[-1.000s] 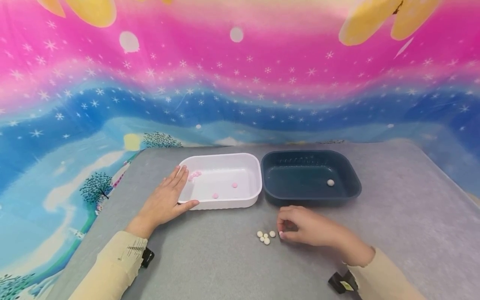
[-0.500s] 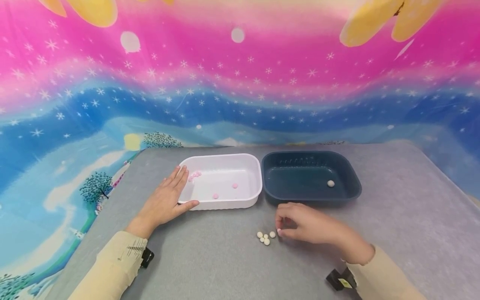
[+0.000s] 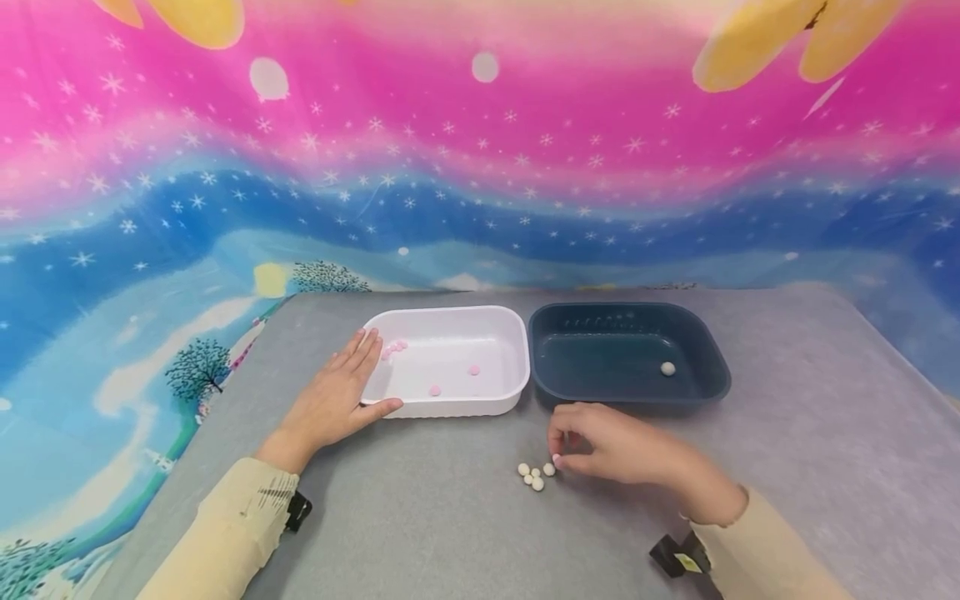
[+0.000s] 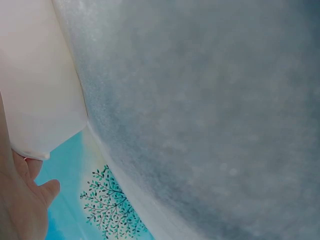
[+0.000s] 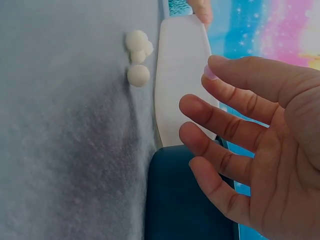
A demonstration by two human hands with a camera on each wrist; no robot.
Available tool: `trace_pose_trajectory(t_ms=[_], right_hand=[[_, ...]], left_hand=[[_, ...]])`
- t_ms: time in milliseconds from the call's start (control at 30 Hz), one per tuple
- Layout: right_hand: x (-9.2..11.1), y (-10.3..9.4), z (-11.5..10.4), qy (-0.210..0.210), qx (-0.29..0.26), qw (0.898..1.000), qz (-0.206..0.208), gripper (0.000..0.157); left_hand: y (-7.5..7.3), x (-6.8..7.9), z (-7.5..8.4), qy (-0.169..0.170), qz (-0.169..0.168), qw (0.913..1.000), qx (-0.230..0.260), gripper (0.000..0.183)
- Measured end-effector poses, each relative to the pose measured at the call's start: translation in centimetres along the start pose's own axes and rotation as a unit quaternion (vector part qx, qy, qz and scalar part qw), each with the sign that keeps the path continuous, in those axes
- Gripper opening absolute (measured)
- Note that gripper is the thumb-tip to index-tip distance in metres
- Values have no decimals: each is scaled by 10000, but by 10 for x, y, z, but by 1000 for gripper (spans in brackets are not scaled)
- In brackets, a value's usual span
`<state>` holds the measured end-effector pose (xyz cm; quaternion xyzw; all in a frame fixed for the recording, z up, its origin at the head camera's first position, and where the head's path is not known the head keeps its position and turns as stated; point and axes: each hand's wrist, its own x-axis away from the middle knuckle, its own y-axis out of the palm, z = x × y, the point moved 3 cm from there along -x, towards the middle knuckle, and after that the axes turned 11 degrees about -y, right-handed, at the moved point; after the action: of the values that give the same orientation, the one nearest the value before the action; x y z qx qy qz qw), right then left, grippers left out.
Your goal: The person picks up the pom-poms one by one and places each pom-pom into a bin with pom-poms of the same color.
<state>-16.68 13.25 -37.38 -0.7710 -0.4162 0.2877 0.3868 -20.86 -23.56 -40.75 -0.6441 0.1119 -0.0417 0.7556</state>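
My right hand [image 3: 611,446] pinches a small pink ball [image 5: 209,73] between thumb and forefinger, and the other fingers are bent loosely. Just left of its fingertips, several cream-white balls [image 3: 537,484] lie clustered on the table. With its fingers straight, my left hand [image 3: 330,404] rests on the left end of the white tray [image 3: 450,408], its thumb at the front rim. Inside that tray are several pink pieces [image 3: 435,390]. Beside it on the right stands a dark teal tray [image 3: 637,400] holding one whitish ball [image 3: 667,368].
A grey cloth [image 3: 420,525] covers the table. Behind it hangs a colourful printed backdrop [image 3: 480,167], which also runs down the left side. The two trays stand side by side near the table's far edge.
My right hand has shifted slightly left and away from me, still pinching the pink ball, closer to the cream-white balls. My left hand stays on the white tray.
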Motion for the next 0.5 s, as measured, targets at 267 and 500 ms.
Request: trace_pose_trajectory(t_ms=[267, 500], right_hand=[[-4, -1, -1, -20, -7, 10000, -9, 12], [-9, 0, -2, -155, -99, 9998, 39, 12]], left_hand=[[-1, 0, 1, -6, -5, 10000, -16, 100], [-1, 0, 0, -15, 6, 10000, -54, 101]])
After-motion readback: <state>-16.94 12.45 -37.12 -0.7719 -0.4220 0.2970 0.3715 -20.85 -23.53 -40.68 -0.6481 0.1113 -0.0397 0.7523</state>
